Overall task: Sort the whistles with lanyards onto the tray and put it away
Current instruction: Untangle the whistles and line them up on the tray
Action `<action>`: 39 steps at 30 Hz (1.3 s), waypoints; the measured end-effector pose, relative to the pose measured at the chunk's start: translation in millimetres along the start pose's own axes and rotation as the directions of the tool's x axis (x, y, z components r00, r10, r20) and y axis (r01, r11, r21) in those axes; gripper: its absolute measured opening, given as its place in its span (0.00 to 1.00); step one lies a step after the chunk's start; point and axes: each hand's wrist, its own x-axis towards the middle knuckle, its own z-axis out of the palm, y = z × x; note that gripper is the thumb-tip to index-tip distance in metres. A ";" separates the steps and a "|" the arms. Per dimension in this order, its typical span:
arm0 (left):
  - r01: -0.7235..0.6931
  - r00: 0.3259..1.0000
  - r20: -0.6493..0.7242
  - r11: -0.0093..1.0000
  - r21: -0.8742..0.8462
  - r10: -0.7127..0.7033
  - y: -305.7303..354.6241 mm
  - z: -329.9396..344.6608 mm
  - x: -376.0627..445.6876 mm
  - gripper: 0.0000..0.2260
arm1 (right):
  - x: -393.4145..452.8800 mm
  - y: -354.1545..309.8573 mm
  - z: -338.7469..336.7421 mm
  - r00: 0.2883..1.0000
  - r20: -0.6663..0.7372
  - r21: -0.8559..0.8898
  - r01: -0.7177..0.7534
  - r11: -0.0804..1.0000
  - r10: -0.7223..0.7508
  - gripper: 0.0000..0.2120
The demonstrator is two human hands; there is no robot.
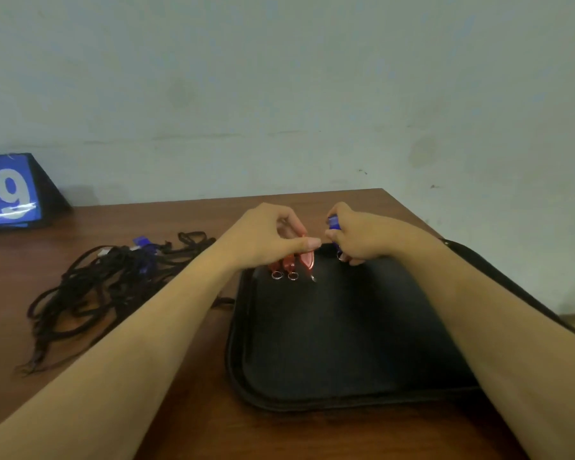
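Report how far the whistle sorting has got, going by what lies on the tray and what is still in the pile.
Done: two red whistles lie at the far edge of the black tray. In hand: the left hand holds a third red whistle there, and the right hand grips a blue whistle. Left: the tangled lanyard pile beside the tray, with blue whistles in it, and putting the tray away.

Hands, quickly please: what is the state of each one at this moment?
Left hand: closed, gripping the red whistles over the far end of the black tray.
Right hand: closed, gripping a blue whistle.
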 end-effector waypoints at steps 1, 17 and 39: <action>-0.008 1.000 -0.002 1.000 -0.002 0.008 0.5 0.8 -0.1 0.13 | 0.1 0.6 0.6 1.000 -0.005 -0.020 0.001 1.000 -0.001 0.16; -0.048 0.998 -0.033 0.999 0.013 0.049 -10.4 0.4 6.3 0.12 | -1.6 -1.3 1.1 0.999 -0.032 -0.039 0.002 0.999 -0.003 0.17; -0.116 0.987 0.100 0.988 -0.097 0.126 -4.7 -1.1 1.6 0.10 | -5.3 -1.7 -0.9 0.999 -0.033 -0.037 -0.013 0.999 0.012 0.18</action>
